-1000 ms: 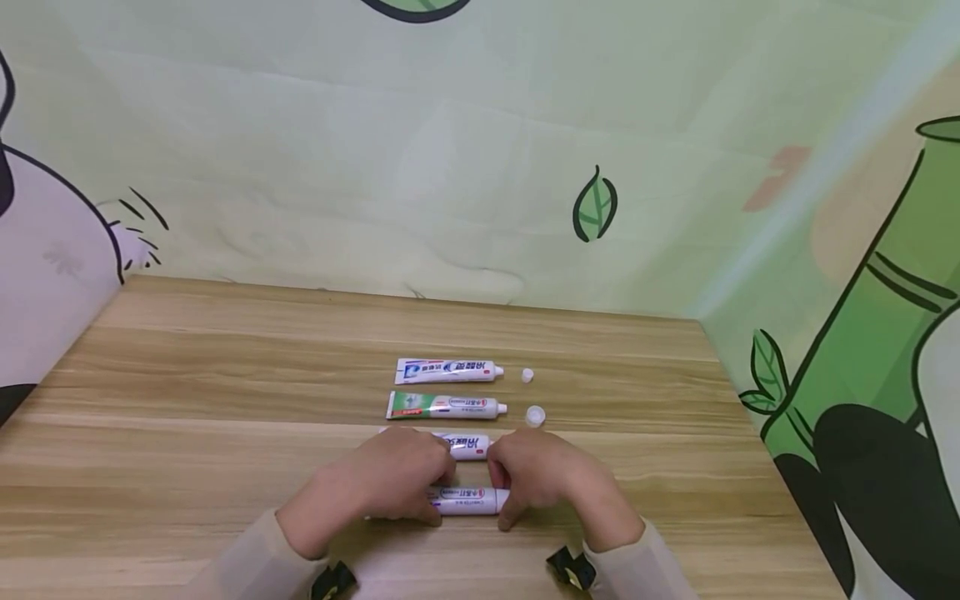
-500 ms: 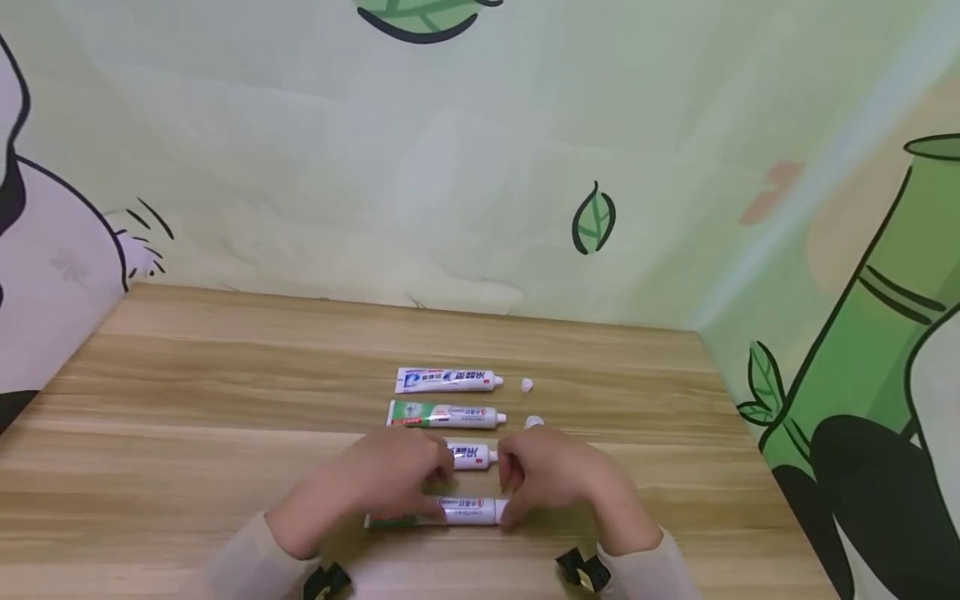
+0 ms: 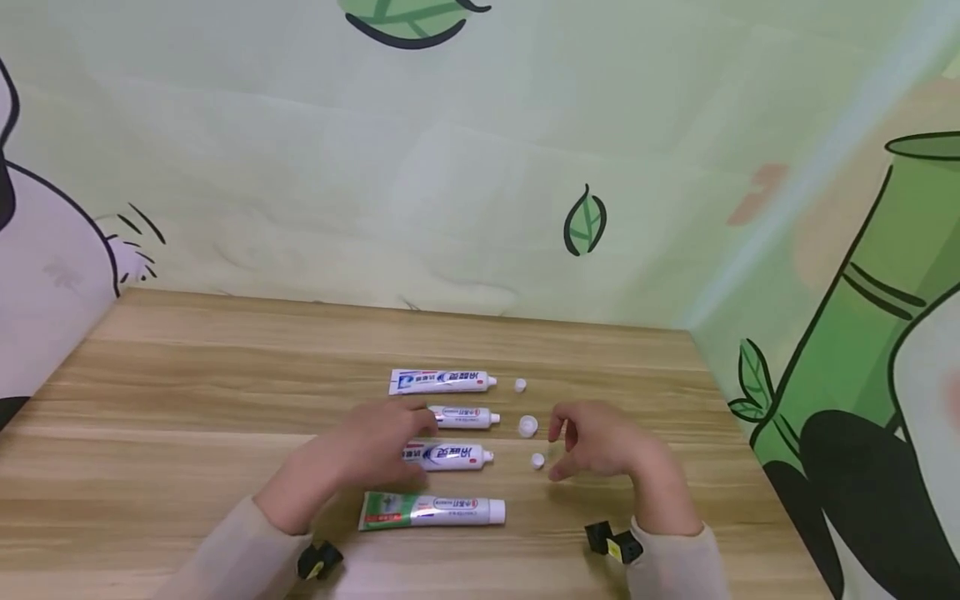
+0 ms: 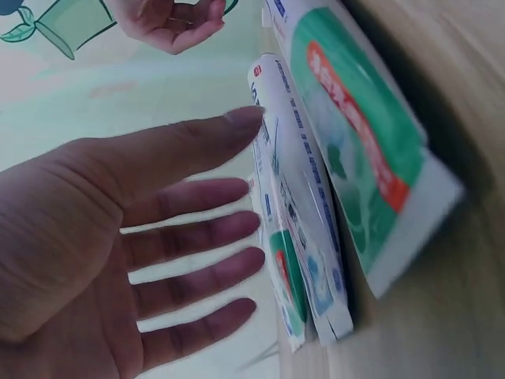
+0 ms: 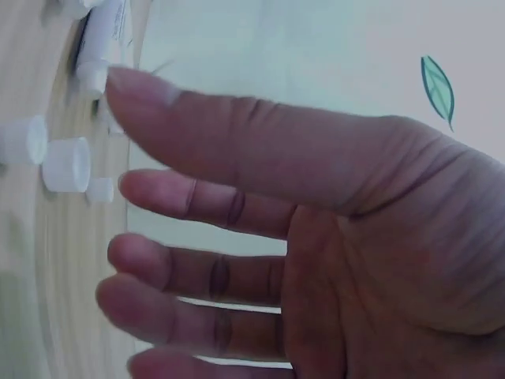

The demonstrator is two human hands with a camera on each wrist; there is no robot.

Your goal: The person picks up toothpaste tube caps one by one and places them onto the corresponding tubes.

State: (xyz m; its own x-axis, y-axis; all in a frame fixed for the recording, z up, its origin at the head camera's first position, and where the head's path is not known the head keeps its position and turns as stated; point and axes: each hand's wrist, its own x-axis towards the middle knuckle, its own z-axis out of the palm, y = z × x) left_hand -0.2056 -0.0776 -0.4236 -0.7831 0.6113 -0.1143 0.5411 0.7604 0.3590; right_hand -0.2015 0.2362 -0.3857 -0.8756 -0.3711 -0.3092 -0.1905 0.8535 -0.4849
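Several toothpaste tubes lie in a column of parallel rows, nozzles to the right. The farthest tube (image 3: 438, 382) is white and blue, the second (image 3: 461, 417) green and white, the third (image 3: 446, 456) white and blue; these have bare nozzles. A nearest green and white tube (image 3: 450, 510) wears its white cap. My left hand (image 3: 360, 446) hovers over the left ends of the second and third tubes, its fingers (image 4: 197, 237) extended and holding nothing. Beside the loose caps is my right hand (image 3: 607, 442), relaxed, with nothing between thumb and fingers.
Three loose white caps lie right of the nozzles: a small far cap (image 3: 520, 385), a wider middle cap (image 3: 528, 426) and a small near cap (image 3: 537, 460). The wooden table (image 3: 225, 358) meets a printed wall cloth (image 3: 300, 167) at its back edge.
Both hands have left the nearest tube; the right moved right, the left moved left and slightly away. The nearest tube and the small near cap are now uncovered.
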